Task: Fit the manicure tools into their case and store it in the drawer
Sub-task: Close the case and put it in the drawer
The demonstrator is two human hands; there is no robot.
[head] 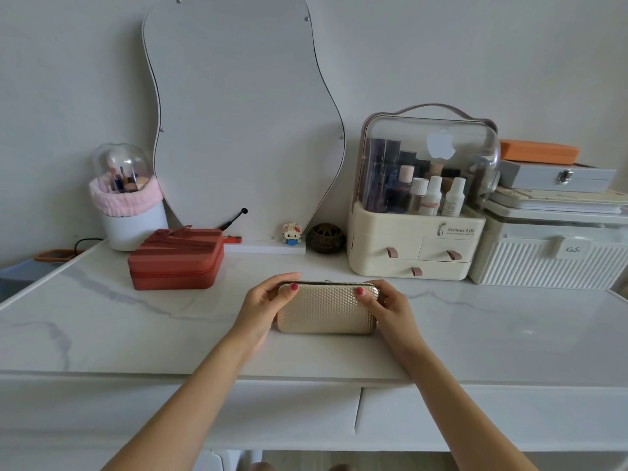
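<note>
Oddly, the gold case hid whatever it held; its quilted, rounded shell stood shut at the desk's near middle. Both hands pinched its top corners, the left hand and right hand each with thumb in front, fingers behind. Below the marble-veined top, two flat drawer fronts sat closed, handles indiscernible.

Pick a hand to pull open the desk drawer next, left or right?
Left, probably. Both hands, left hand and right hand, grip the closed textured gold case; the wider white drawer front lies below the left forearm.
</note>
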